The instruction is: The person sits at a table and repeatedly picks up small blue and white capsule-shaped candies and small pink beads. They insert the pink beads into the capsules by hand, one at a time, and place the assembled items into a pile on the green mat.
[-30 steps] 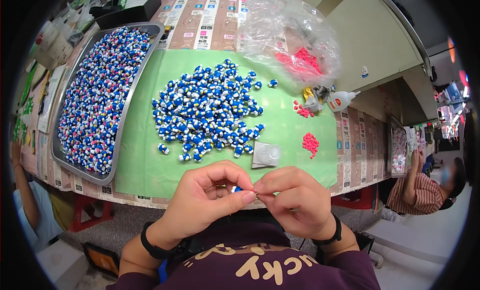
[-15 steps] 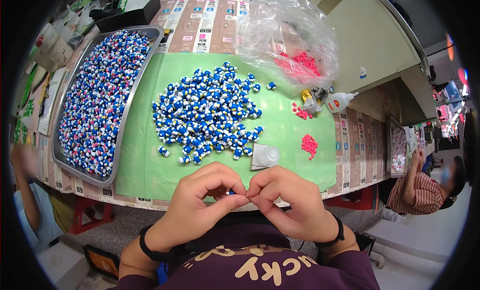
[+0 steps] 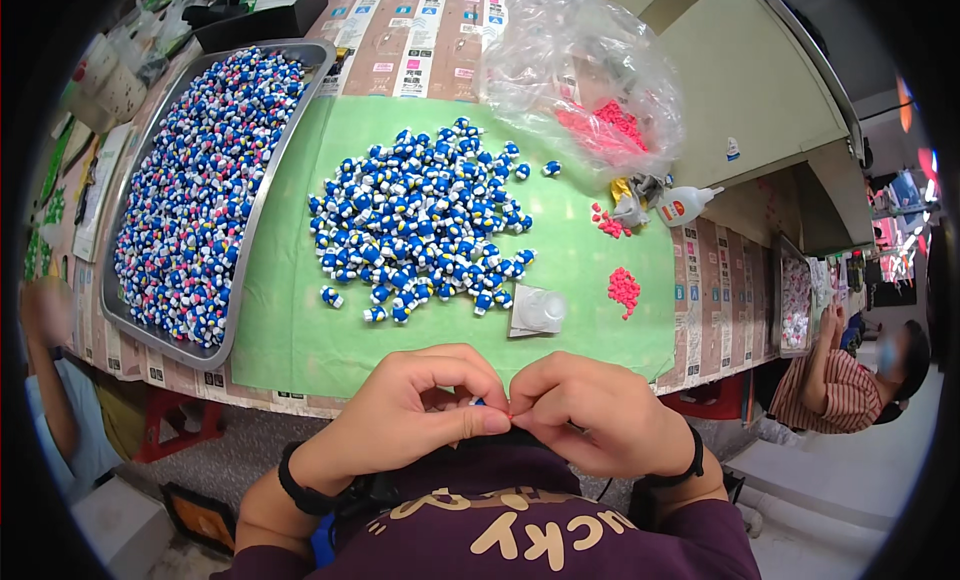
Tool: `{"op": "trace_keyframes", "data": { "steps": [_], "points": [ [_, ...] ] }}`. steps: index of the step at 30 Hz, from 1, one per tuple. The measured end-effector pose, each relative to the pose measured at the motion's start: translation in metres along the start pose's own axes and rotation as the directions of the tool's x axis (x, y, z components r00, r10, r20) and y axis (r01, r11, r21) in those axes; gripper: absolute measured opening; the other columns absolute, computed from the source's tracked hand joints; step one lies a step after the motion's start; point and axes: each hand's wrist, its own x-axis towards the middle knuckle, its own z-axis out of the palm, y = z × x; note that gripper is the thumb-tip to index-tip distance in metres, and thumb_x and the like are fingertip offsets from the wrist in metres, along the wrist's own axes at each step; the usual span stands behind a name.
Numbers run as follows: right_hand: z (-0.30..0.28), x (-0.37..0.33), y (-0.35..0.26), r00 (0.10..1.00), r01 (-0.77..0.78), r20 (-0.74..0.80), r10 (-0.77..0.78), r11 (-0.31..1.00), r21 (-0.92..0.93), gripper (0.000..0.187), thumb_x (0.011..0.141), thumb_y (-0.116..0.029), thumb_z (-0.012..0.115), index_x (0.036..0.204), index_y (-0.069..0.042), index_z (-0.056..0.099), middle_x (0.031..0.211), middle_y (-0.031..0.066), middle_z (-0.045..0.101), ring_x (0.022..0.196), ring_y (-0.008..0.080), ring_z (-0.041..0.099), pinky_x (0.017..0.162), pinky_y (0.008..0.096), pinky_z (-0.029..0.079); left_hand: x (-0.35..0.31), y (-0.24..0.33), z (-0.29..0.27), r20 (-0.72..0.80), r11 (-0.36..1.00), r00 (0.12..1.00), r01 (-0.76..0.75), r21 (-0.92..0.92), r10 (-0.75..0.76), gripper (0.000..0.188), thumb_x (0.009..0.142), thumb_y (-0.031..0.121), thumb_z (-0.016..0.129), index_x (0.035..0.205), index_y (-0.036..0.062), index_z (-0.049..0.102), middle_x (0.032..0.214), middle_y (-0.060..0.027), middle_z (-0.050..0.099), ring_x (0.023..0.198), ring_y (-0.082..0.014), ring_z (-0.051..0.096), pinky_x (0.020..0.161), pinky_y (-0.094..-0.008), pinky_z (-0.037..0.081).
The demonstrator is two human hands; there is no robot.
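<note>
My left hand is closed in a pinch around a small blue-and-white plastic figure, mostly covered by the fingers. Fingertips of my right hand press together right against the left thumb; whatever they hold is too small to make out. Both hands meet over the table's near edge. Beyond them, a heap of similar blue-and-white figures with yellow bits lies on a green sheet. A small clear cup stands on a pale square just past my right hand. Tiny pink pieces lie in a small pile to its right.
At left, a metal tray is full of figures, many with pink bits. A clear plastic bag of pink pieces lies at the back, near a white squeeze bottle and a grey-green cabinet. Other people sit at far left and right.
Both hands have shifted slightly right and down, still pinched together. The figure in my left hand is turned or sunk deeper between the fingers. The view has moved a little.
</note>
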Motion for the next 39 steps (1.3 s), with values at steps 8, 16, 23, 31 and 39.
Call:
{"op": "trace_keyframes", "data": {
  "steps": [8,16,23,31,39],
  "points": [
    [-0.033,0.002,0.019,0.982,-0.152,-0.131,0.133,0.977,-0.146,0.024,0.070,0.017,0.060,0.081,-0.001,0.049,0.085,0.0118,0.058,0.078,0.0290,0.059,0.070,0.0325,0.049,0.005,-0.006,0.000,-0.102,0.999,0.994,-0.042,0.006,0.042,0.013,0.088,-0.004,0.067,0.101,-0.0028,0.068,0.104,-0.0086,0.063,0.093,-0.0129,0.063,0.077,-0.0242,0.056],
    [-0.046,0.016,0.033,0.960,-0.255,-0.004,0.279,0.871,-0.419,0.017,0.076,0.013,0.058,0.082,0.001,0.048,0.078,0.0115,0.054,0.071,0.0283,0.055,0.065,0.0341,0.045,-0.007,-0.001,-0.013,-0.283,0.996,0.955,-0.080,0.031,0.086,0.024,0.089,-0.005,0.064,0.113,-0.0041,0.065,0.112,-0.0083,0.062,0.099,-0.0124,0.062,0.084,-0.0250,0.056],
    [-0.049,0.025,0.024,0.956,-0.249,0.019,0.292,0.848,-0.468,0.018,0.075,0.013,0.060,0.082,0.000,0.049,0.079,0.0114,0.056,0.072,0.0274,0.057,0.066,0.0329,0.046,-0.003,-0.006,-0.016,-0.296,0.976,0.931,-0.215,0.023,0.212,0.025,0.088,-0.007,0.065,0.113,-0.0038,0.064,0.111,-0.0102,0.063,0.101,-0.0149,0.063,0.087,-0.0273,0.056],
    [-0.025,0.029,-0.010,0.974,-0.176,-0.162,0.158,0.979,-0.103,0.031,0.078,0.011,0.071,0.075,-0.007,0.045,0.086,0.0106,0.065,0.079,0.0163,0.062,0.070,0.0291,0.047,0.007,-0.005,0.002,-0.317,0.923,0.885,-0.379,-0.068,0.340,0.024,0.085,-0.009,0.067,0.108,-0.0030,0.064,0.109,-0.0111,0.064,0.098,-0.0175,0.067,0.085,-0.0276,0.057],
    [-0.001,0.026,-0.008,0.959,-0.064,-0.281,0.042,0.996,-0.069,0.027,0.077,0.011,0.070,0.078,-0.005,0.049,0.084,0.0097,0.061,0.075,0.0229,0.060,0.064,0.0312,0.048,0.009,-0.001,0.015,-0.347,0.897,0.829,-0.426,0.119,0.439,0.024,0.080,-0.012,0.071,0.102,-0.0021,0.066,0.102,-0.0113,0.064,0.094,-0.0168,0.065,0.080,-0.0278,0.057]
  ]
}}
